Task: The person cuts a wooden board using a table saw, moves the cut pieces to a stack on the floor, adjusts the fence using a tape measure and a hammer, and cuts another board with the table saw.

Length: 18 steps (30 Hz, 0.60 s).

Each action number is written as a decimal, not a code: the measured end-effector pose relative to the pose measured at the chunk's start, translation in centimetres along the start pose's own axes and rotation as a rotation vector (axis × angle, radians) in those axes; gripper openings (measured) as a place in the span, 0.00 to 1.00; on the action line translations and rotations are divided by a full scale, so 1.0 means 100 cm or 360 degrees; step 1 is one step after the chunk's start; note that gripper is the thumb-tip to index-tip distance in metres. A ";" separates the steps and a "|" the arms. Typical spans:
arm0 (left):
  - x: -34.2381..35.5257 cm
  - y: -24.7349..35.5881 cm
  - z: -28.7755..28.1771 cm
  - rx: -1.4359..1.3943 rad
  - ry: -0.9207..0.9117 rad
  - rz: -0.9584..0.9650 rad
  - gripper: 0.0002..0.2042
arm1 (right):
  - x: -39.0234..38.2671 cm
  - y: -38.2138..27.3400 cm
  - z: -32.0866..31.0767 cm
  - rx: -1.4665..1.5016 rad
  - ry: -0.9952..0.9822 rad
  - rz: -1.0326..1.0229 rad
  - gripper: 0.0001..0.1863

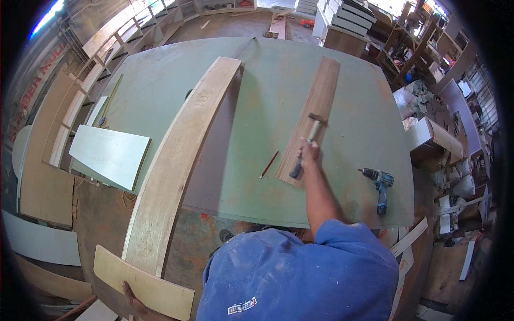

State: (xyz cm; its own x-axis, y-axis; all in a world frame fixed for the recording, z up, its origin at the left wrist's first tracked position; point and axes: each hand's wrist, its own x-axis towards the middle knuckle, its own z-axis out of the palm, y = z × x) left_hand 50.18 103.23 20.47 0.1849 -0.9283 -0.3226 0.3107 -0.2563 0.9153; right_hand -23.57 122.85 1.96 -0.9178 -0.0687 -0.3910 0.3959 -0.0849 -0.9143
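My right hand (308, 152) is wrapped round a hammer (315, 126), its metal head pointing away from me and its dark grip end toward me. Under the hammer lies a brown wood-grain board (324, 80) on the green tabletop (257, 160). At the lower left, my left hand (131, 297) grips the near edge of a short pale plywood piece (155, 290); part of its fingers is hidden. That piece sits across the near end of a long pale wooden plank (184, 128), which extends over the table.
A red pencil (269, 164) lies left of the brown board, and a blue cordless drill (380, 187) to its right. At the table's left are a white panel (111, 154) and a tape measure (103, 121). Stacked boards (45, 198) stand left; cluttered shelving (455, 139) lines the right.
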 end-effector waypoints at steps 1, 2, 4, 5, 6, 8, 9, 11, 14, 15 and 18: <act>0.001 -0.001 0.006 -0.0014 -0.0005 0.0004 0.26 | 0.003 -0.001 -0.020 0.0131 0.0051 -0.0055 0.14; -0.007 -0.002 0.003 -0.0044 0.0023 0.0034 0.26 | 0.008 -0.002 -0.029 0.0080 0.0106 -0.0041 0.14; -0.007 -0.003 0.017 -0.0067 0.0001 0.0051 0.26 | 0.024 -0.005 -0.073 -0.0016 0.0287 -0.0021 0.14; -0.005 -0.006 0.026 -0.0074 -0.0026 0.0046 0.26 | 0.033 -0.006 -0.098 -0.0065 0.0377 -0.0018 0.14; -0.007 -0.009 0.030 -0.0089 -0.0029 0.0040 0.26 | 0.040 -0.010 -0.124 -0.0073 0.0383 -0.0013 0.14; -0.002 -0.010 0.047 -0.0096 -0.0071 0.0043 0.26 | 0.040 -0.016 -0.157 -0.0372 0.0398 0.0168 0.17; -0.001 -0.010 0.052 -0.0109 -0.0078 0.0057 0.26 | 0.038 -0.018 -0.157 -0.0369 0.0394 0.0177 0.17; -0.003 -0.011 0.061 -0.0122 -0.0089 0.0069 0.26 | 0.019 -0.035 -0.146 -0.2022 0.1007 -0.0406 0.23; -0.002 -0.015 0.076 -0.0143 -0.0132 0.0064 0.26 | 0.020 -0.029 -0.114 -0.2055 0.0829 -0.1149 0.29; 0.001 -0.017 0.084 -0.0146 -0.0156 0.0061 0.26 | 0.022 -0.018 -0.088 -0.1959 0.0673 -0.1402 0.30; 0.000 -0.019 0.092 -0.0154 -0.0164 0.0081 0.26 | -0.029 -0.019 0.007 -0.1971 -0.0337 -0.1355 0.35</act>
State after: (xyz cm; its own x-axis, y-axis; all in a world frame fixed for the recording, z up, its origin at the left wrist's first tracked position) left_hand 40.98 101.20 20.90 0.1074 -0.9634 -0.2455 0.3927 -0.1858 0.9007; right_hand -21.64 122.48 4.86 -0.7896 -0.5777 0.2069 -0.6067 0.6843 -0.4045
